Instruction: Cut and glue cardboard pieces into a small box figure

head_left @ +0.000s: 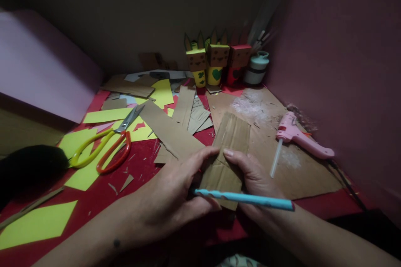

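Observation:
A strip of brown corrugated cardboard (pixel 230 133), creased across its middle, is held between both hands above the table's near edge. My left hand (pixel 175 192) grips its left side with the thumb on top. A light blue pencil (pixel 253 200) is also tucked in my left hand. It lies across the lower part of the strip and passes over my right wrist. My right hand (pixel 255 177) holds the strip's right side, its thumb pressed on the face near the crease. The fingers under the strip are mostly hidden.
Scissors (pixel 120 131) lie on yellow paper and cardboard scraps (pixel 175 133) at the left. A pink glue gun (pixel 302 137) rests on a cardboard sheet (pixel 266 133) at the right. Box-headed paper figures (pixel 214 75) and a lidded jar (pixel 257 69) stand behind. A purple wall (pixel 344 62) borders the right.

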Motion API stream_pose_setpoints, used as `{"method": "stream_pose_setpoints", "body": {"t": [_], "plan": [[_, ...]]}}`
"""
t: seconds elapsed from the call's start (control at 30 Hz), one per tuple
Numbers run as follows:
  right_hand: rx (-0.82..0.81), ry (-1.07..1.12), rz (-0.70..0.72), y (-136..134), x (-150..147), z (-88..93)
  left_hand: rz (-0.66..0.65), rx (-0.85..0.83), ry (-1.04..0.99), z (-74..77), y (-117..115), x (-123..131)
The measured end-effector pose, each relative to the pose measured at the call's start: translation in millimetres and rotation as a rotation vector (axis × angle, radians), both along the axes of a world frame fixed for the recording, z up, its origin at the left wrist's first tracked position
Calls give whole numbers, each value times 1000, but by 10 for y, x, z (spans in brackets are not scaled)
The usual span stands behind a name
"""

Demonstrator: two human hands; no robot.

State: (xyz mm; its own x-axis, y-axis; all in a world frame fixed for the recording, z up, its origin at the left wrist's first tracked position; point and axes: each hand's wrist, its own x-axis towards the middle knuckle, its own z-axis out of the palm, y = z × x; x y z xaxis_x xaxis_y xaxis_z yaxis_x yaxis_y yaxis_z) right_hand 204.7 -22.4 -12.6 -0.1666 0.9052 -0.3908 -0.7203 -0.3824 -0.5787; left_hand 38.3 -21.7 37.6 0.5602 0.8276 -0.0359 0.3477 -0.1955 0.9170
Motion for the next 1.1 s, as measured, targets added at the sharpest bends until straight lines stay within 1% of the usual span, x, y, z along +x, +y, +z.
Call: {"method": "stream_pose_setpoints", "body": {"t": [0.17, 0.33, 0.5, 0.7, 0.97, 1.1], "plan": [[-7, -30, 22, 11, 10, 10, -11, 7, 23, -10, -5, -24], [-8, -25, -7, 25, -5, 30, -83, -87, -63, -47, 50, -57], [9, -16, -1, 31, -14, 2, -166, -135, -12, -41, 108, -72], [80, -56, -42, 23, -23, -10, -136, -173, -64, -28, 85, -78], [157, -89, -40, 4, -20, -3, -139, -204, -60, -56, 74, -97], [187, -115, -18, -9, -18, -11, -156, -232, -142, -69, 65, -92]]}}
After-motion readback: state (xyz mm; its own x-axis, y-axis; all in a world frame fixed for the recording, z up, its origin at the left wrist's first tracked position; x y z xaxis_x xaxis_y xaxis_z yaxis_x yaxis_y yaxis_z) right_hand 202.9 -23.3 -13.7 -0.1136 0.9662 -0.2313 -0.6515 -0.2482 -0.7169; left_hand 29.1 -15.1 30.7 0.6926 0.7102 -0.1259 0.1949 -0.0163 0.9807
